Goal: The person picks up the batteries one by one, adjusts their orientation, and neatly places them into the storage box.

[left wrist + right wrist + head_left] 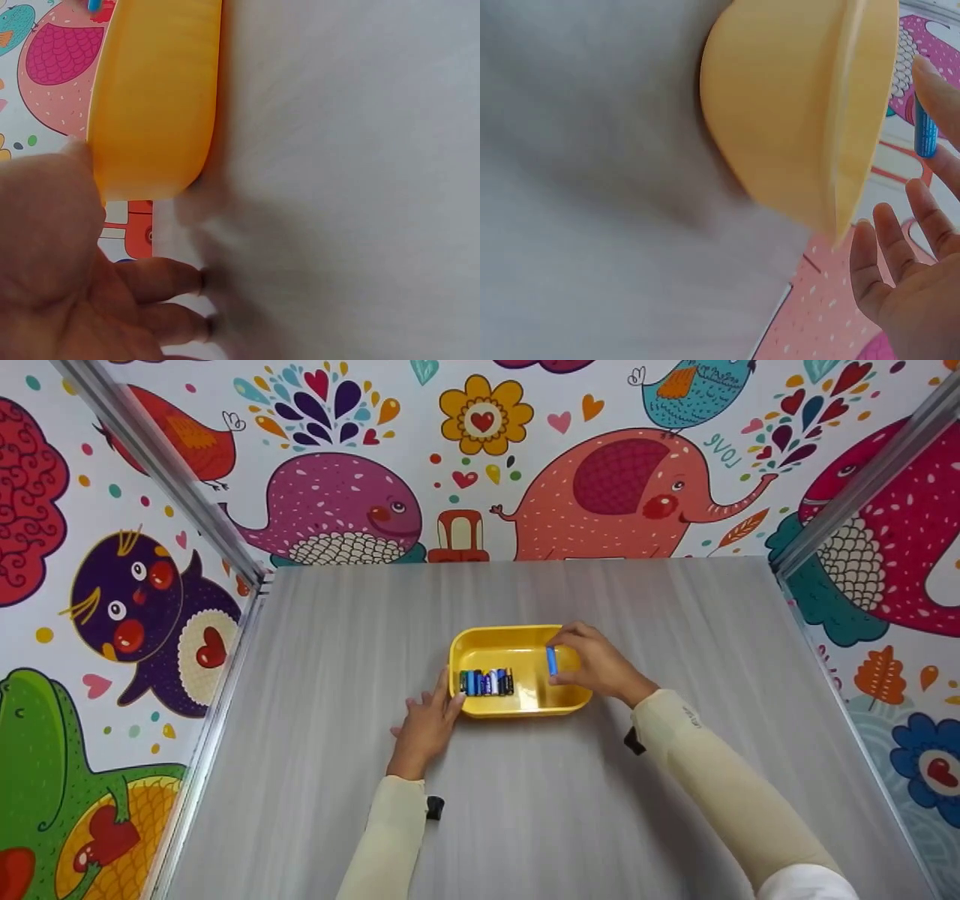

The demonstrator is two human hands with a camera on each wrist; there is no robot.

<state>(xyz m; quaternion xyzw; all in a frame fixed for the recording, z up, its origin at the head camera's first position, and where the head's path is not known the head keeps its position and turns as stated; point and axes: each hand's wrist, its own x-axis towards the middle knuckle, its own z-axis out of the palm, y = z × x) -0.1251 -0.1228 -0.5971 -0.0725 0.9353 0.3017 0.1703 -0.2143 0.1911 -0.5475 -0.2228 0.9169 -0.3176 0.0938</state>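
Observation:
A yellow plastic tray (pixel 525 710) sits on the table. Between thumb and fingertip, my right hand (pixel 600 664) pinches a blue battery (pixel 552 661) by its ends, above the tray's right part. In the right wrist view the battery (pixel 925 131) shows printed marks, and the other fingers are spread. Batteries (pixel 486 682) in blue, green, white and dark colours lie side by side in a row at the tray's left. My left hand (pixel 426 729) rests against the tray's left front corner, thumb at the rim. Its other fingers stretch out beside the tray (pixel 161 97).
The grey wood-grain table (pixel 337 660) extends around the tray. Behind it stands a wall (pixel 465 465) printed with cartoon animals, and metal frame bars (pixel 172 472) run along the sides.

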